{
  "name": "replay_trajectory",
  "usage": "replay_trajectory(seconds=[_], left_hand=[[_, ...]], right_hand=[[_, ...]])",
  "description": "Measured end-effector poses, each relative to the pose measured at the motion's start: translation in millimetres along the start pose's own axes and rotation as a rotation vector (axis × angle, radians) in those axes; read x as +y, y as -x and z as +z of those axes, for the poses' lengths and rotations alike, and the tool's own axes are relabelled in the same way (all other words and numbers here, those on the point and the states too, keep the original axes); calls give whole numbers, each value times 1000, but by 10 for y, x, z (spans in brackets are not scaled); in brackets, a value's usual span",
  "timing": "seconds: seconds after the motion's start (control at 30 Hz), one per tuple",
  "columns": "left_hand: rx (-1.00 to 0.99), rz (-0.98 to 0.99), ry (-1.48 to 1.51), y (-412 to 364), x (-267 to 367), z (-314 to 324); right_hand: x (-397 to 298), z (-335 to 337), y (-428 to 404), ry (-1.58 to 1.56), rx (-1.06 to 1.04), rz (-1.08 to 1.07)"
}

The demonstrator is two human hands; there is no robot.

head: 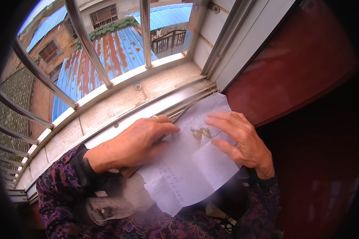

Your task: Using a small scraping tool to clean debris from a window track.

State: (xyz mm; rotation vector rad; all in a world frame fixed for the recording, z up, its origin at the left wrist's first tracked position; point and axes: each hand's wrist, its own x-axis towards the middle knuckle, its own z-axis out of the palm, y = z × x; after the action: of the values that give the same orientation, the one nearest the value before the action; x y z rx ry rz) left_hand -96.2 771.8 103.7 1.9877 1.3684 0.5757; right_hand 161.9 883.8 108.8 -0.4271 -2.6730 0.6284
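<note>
A creased sheet of white paper (194,162) lies before me, with faint marks like writing on its lower left part. On its upper half sits a small patch of brown crumbly matter (201,133). My left hand (140,140), with a ring on one finger, is over the sheet's left edge. Its thumb and forefinger are apart; the other fingers are partly hidden, so a grip cannot be made out. My right hand (240,139) is over the right edge with spread, bent fingers and nothing in them. A brown, wood-like edge (128,171) shows below my left wrist.
Beyond the paper runs a window sill (116,115) with sliding tracks and metal bars (148,33). A dark red panel (275,68) stands at the right. A beige fuzzy cloth (131,197) lies near my lap. Outside is a rusty blue metal roof (104,56).
</note>
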Motion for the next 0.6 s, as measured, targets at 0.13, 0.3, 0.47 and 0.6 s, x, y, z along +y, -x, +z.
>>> replay_trajectory(seconds=[0.13, 0.3, 0.47, 0.6], left_hand=[[13, 0, -4, -9, -42, 7], [-5, -48, 57, -12, -28, -20], [17, -36, 112, 47, -78, -72], [-13, -348, 432, 46, 141, -280]], right_hand=[[233, 216, -144, 155, 51, 95], [319, 350, -150, 227, 155, 73], [356, 431, -154, 286, 233, 48], [409, 452, -125, 294, 265, 8]])
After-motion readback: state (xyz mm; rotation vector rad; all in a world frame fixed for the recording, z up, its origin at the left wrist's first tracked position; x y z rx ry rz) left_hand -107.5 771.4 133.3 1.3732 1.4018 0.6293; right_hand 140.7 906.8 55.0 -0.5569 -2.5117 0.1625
